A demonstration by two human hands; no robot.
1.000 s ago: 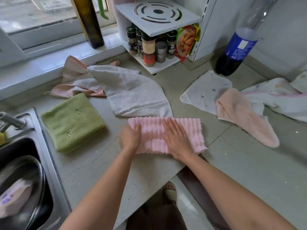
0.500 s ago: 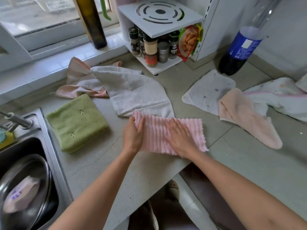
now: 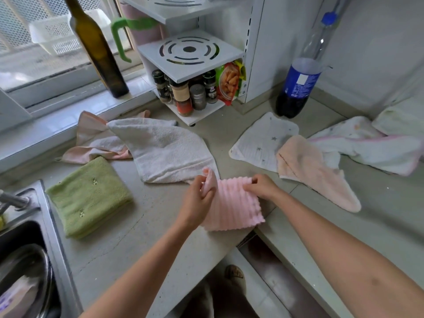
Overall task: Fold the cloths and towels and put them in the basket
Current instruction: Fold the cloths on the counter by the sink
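- Grey stone counter (image 3: 142, 244) wraps an L-shaped kitchen corner, with a steel sink (image 3: 29, 249) at its left end and a window sill behind.
- Nearest the person, the pink ribbed cloth (image 3: 231, 205) lies at the counter's front edge, its ribs running away from the body.
- The left hand (image 3: 197, 203) pinches the cloth's left edge and holds it lifted, the raised flap standing above the rest of the cloth.
- The right hand (image 3: 261, 187) pinches the far right corner and keeps it down against the counter.
- The fold to come seems to turn on this: the free flap sits on the left, so the left hand is the one placed to carry it rightward over the pinned half.
- One green towel (image 3: 89, 196) lies already folded to the left, beside the sink.
- Farther back lie about six unfolded pieces: a white towel (image 3: 165, 150) over a pink-edged cloth (image 3: 91, 143) on the left, and a star-print cloth (image 3: 261, 141), a peach cloth (image 3: 314, 171), a pink-trimmed white towel (image 3: 371, 148) and a pale one (image 3: 399, 120) on the right.
- One white basket (image 3: 64, 35) shows beyond the window glass, well apart from the cloths.
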